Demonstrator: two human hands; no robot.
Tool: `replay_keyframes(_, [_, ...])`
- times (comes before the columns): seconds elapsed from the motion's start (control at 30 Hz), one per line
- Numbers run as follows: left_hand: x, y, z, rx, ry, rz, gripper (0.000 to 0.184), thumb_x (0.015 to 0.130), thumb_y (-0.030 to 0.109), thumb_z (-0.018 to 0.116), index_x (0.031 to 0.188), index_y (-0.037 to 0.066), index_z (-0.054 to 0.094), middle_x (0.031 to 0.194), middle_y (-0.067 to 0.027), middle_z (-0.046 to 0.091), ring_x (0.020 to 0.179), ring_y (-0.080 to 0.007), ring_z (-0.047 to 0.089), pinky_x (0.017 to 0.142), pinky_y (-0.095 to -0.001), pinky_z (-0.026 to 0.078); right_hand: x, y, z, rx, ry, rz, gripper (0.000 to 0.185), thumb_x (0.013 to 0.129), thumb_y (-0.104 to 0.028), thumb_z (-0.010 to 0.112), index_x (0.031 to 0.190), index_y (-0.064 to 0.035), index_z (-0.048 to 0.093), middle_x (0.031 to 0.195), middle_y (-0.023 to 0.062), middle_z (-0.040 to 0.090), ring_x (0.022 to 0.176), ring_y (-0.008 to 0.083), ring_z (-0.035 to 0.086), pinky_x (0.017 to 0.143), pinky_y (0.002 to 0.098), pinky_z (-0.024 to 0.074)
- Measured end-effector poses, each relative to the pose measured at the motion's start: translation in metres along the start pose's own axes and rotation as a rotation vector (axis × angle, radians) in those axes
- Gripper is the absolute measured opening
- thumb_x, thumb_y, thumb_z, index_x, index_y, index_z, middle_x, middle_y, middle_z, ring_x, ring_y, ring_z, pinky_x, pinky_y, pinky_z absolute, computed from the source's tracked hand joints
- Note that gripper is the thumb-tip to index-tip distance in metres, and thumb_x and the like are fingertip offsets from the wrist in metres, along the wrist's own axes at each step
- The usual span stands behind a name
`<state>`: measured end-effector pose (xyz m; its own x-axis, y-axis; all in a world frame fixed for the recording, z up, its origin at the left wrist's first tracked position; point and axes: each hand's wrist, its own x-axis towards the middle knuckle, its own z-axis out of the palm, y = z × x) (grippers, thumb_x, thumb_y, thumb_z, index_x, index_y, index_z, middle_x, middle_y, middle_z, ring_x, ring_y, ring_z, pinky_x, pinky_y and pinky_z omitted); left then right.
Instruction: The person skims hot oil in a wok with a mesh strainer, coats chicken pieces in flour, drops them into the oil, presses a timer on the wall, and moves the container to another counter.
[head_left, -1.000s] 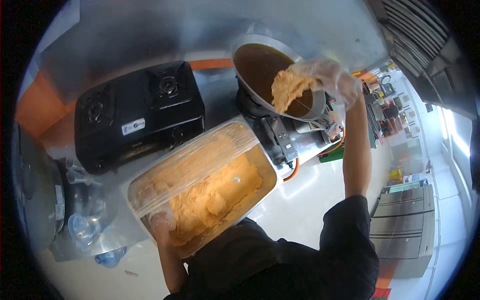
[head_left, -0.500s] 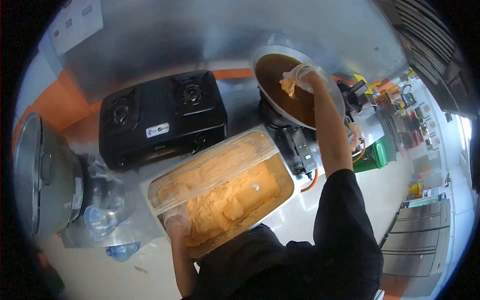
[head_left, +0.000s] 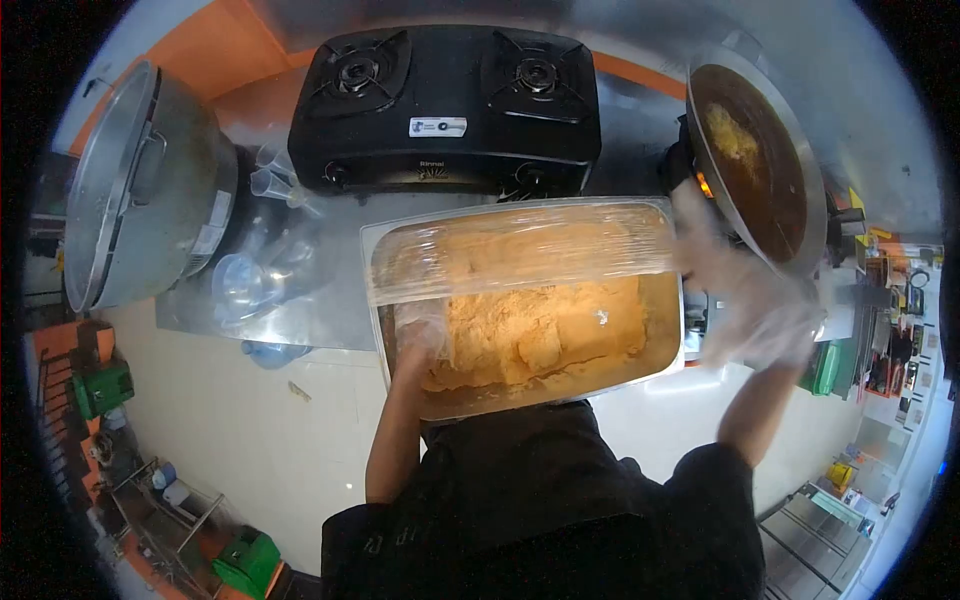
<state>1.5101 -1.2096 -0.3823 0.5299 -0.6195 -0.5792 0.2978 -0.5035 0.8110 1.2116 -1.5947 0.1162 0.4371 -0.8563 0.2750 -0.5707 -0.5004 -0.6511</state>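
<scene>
My left hand point(head_left: 422, 332), in a clear plastic glove, reaches into the left end of a large tub point(head_left: 683, 345) of orange breading powder point(head_left: 490, 330). Its fingers are hidden by the glove, plastic wrap and powder. Cloudy plastic wrap point(head_left: 540, 255) covers the far part of the tub. My right hand point(head_left: 755, 305), also gloved, is smeared by motion between the tub and a wide pan point(head_left: 815, 190) of brown oil. A pale coated piece of food point(head_left: 732, 135) lies in the oil near the pan's far side, with bubbles around it.
A black two-burner gas stove point(head_left: 440, 90) stands behind the tub. At left are a big metal pot point(head_left: 175, 200) and clear plastic cups point(head_left: 240, 285) on the steel counter point(head_left: 330, 300). A flame point(head_left: 704, 185) glows beneath the pan. Green bins point(head_left: 245, 560) stand on the floor.
My right hand has let go of the coated piece, now in the oil, and drawn back toward me. My left hand stays in the tub. The view has turned.
</scene>
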Motion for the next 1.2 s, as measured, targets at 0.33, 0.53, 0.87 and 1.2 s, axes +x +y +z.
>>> replay_keyframes(0.33, [-0.032, 0.108, -0.008, 0.100, 0.081, -0.126, 0.037, 0.091, 0.020, 0.064, 0.119, -0.001, 0.052, 0.108, -0.0096, 0.060, 0.095, -0.0208, 0.058, 0.080, -0.0347, 0.052, -0.139, -0.050, 0.152, 0.219, -0.756, 0.156, 0.104, 0.078, -0.047, 0.076, 0.146, 0.0090, 0.021, 0.143, 0.0307, 0.036, 0.134, 0.0372, 0.037, 0.112, 0.0425, 0.0304])
replay_keyframes(0.53, [-0.108, 0.238, 0.029, -0.038, 0.181, -0.106, 0.050, 0.089, 0.014, 0.068, 0.129, -0.004, 0.045, 0.120, -0.0138, 0.059, 0.107, -0.0228, 0.059, 0.089, -0.0350, 0.054, -0.180, 0.001, 0.224, 0.113, -0.608, 0.409, 0.128, 0.072, -0.061, 0.075, 0.149, 0.0131, 0.004, 0.156, 0.0339, 0.009, 0.146, 0.0451, 0.012, 0.120, 0.0416, 0.0161])
replay_keyframes(0.87, [-0.131, 0.217, 0.109, 0.312, -0.465, -0.038, 0.046, 0.102, 0.044, 0.044, 0.103, 0.002, 0.064, 0.085, -0.0102, 0.066, 0.081, -0.0186, 0.064, 0.072, -0.0327, 0.051, -0.160, 0.006, 0.278, -0.457, -0.317, 0.483, 0.114, 0.077, -0.057, 0.070, 0.150, 0.0087, 0.012, 0.156, 0.0308, 0.013, 0.145, 0.0452, 0.013, 0.120, 0.0483, 0.0130])
replay_keyframes(1.2, [-0.131, 0.206, 0.116, 0.188, -0.679, -0.156, 0.037, 0.103, 0.031, 0.039, 0.123, 0.003, 0.054, 0.122, -0.0141, 0.056, 0.114, -0.0242, 0.053, 0.099, -0.0388, 0.043, -0.139, 0.035, 0.261, -0.500, -0.576, 0.355, 0.079, 0.087, -0.055, 0.058, 0.141, 0.0006, 0.043, 0.137, 0.0277, 0.048, 0.135, 0.0363, 0.039, 0.118, 0.0456, 0.0207])
